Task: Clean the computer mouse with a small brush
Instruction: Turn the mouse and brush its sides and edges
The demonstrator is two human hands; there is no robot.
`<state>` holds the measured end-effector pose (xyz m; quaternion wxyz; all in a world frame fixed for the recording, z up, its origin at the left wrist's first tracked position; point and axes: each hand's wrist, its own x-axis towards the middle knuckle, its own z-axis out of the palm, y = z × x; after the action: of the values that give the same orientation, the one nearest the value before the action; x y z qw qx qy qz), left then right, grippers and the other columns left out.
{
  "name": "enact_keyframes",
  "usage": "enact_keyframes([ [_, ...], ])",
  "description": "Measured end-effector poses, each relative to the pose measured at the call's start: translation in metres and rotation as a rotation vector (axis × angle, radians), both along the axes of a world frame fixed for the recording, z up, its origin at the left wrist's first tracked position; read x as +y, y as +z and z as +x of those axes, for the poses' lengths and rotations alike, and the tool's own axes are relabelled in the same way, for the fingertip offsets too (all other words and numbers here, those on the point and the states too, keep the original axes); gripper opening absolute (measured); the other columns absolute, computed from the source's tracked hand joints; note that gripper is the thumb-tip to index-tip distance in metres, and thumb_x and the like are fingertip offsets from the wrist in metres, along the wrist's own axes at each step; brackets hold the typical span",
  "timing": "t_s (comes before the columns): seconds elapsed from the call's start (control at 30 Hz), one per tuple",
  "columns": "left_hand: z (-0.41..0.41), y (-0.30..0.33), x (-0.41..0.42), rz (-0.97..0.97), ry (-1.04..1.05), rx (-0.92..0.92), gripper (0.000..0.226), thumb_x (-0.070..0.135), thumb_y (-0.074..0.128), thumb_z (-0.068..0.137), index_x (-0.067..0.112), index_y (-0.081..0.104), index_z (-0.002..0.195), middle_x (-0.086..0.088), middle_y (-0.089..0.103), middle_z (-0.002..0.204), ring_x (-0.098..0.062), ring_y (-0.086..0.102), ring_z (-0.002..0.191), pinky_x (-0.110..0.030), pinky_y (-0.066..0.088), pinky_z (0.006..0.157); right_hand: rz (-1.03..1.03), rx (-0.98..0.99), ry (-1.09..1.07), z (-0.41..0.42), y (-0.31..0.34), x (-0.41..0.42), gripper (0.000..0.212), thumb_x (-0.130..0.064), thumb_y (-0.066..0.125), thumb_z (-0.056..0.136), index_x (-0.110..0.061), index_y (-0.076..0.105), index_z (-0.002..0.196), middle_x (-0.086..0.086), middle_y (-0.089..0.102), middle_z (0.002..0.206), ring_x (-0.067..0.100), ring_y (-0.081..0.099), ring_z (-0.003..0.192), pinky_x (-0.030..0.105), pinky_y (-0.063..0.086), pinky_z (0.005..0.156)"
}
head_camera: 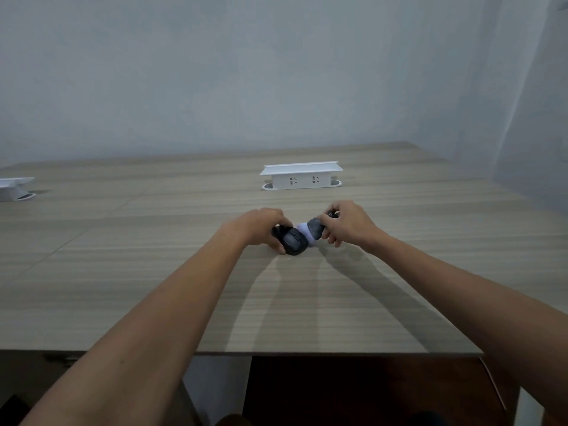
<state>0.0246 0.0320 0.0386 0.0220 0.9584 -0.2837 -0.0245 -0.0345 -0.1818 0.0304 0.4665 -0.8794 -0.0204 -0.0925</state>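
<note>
Wood-grain table (153,272) carries a white socket box (301,176) at its far side. Nearer, the left hand (261,224) grips the black mouse (293,239), while the right hand (345,221) clasps the brush (312,229), bristles touching the mouse.

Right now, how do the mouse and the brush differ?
The mouse is all dark and rests on the table under the left hand. The brush has a grey body with pale bristles and is held tilted in the right hand, bristles toward the mouse. Both are small and gripped.
</note>
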Motion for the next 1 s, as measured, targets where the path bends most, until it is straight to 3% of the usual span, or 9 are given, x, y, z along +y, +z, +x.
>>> enact_keyframes([
  [0.23, 0.000, -0.004, 0.001, -0.039, 0.018, -0.035, 0.065, 0.041, 0.083, 0.076, 0.019, 0.062, 0.134, -0.002, 0.059, 0.119, -0.024, 0.055, 0.110, -0.037, 0.047, 0.089, -0.072, 0.048, 0.088, -0.009, 0.000, 0.009, 0.020, -0.004, 0.053, 0.089, 0.005, 0.067, 0.078, 0.020, 0.074, 0.066, 0.017, 0.063, 0.042, 0.022, 0.048, 0.039],
  [0.33, 0.001, -0.001, 0.002, -0.067, 0.021, 0.005, 0.063, 0.038, 0.085, 0.075, 0.019, 0.065, 0.131, 0.002, 0.057, 0.114, -0.023, 0.056, 0.110, -0.031, 0.043, 0.085, -0.086, 0.045, 0.044, 0.000, 0.002, 0.005, 0.025, 0.000, 0.050, 0.091, 0.012, 0.068, 0.078, 0.020, 0.073, 0.063, 0.019, 0.066, 0.043, 0.023, 0.052, 0.041],
  [0.5, 0.001, 0.001, 0.004, -0.074, 0.017, 0.027, 0.059, 0.033, 0.085, 0.076, 0.018, 0.067, 0.130, 0.004, 0.055, 0.107, -0.023, 0.058, 0.109, -0.034, 0.047, 0.089, -0.103, 0.047, 0.068, 0.001, 0.010, 0.015, 0.026, -0.002, 0.053, 0.090, 0.006, 0.069, 0.071, 0.016, 0.071, 0.060, 0.013, 0.062, 0.037, 0.019, 0.048, 0.038],
  [0.67, 0.002, 0.001, 0.003, -0.085, 0.019, 0.024, 0.060, 0.032, 0.086, 0.074, 0.018, 0.067, 0.129, 0.000, 0.060, 0.113, -0.023, 0.058, 0.109, -0.033, 0.047, 0.087, -0.101, 0.105, 0.126, -0.002, 0.019, 0.012, 0.026, -0.004, 0.055, 0.088, 0.008, 0.073, 0.075, 0.014, 0.070, 0.059, 0.013, 0.061, 0.038, 0.019, 0.047, 0.038],
  [0.83, -0.001, 0.000, 0.002, -0.092, 0.045, 0.029, 0.060, 0.032, 0.084, 0.076, 0.018, 0.066, 0.131, -0.002, 0.060, 0.118, -0.024, 0.058, 0.110, -0.038, 0.049, 0.093, -0.116, 0.088, 0.096, 0.002, 0.015, 0.012, 0.028, 0.002, 0.052, 0.088, 0.008, 0.073, 0.071, 0.017, 0.073, 0.059, 0.024, 0.069, 0.047, 0.022, 0.053, 0.042],
  [1.0, -0.001, 0.000, 0.001, -0.091, 0.050, 0.022, 0.059, 0.033, 0.085, 0.076, 0.018, 0.066, 0.130, -0.002, 0.060, 0.117, -0.024, 0.058, 0.109, -0.035, 0.048, 0.088, -0.161, 0.189, 0.188, -0.004, 0.026, 0.014, 0.026, -0.004, 0.055, 0.092, 0.011, 0.074, 0.082, 0.013, 0.071, 0.059, 0.018, 0.065, 0.045, 0.021, 0.051, 0.041],
])
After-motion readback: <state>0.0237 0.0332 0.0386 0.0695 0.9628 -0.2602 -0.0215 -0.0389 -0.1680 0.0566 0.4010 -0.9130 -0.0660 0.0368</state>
